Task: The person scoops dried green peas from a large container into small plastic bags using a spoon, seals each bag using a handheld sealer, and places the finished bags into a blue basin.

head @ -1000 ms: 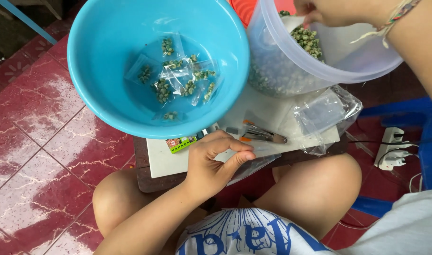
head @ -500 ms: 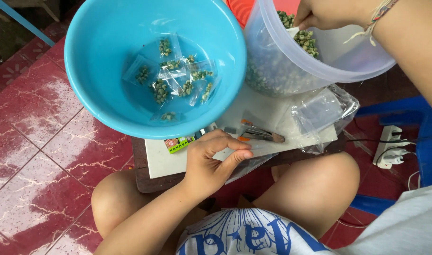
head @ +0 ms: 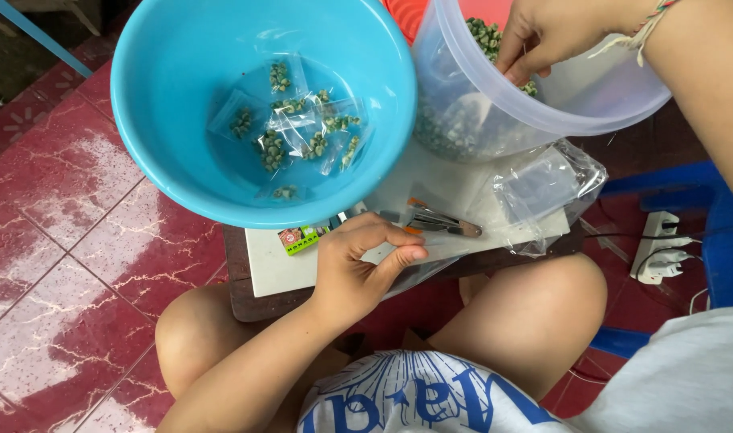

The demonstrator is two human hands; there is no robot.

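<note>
Your right hand (head: 555,32) is dipped into the clear tub (head: 543,96), fingers bunched together on the green seeds (head: 487,36) as if pinching a small portion; whether any are actually caught between the fingertips you cannot tell from here. Your left hand (head: 358,269) rests at the near edge of the white board (head: 282,269), thumb and forefinger closed on a small clear bag (head: 411,269), holding it ready close to your body. The blue bowl (head: 182,104) sits beside the tub, so the filled packets (head: 302,128) collect within easy reach, and the stapler (head: 439,223) lies on the board between both hands. Compared with a second ago, your right hand has sunk deeper into the tub, while the left has hardly shifted.
</note>
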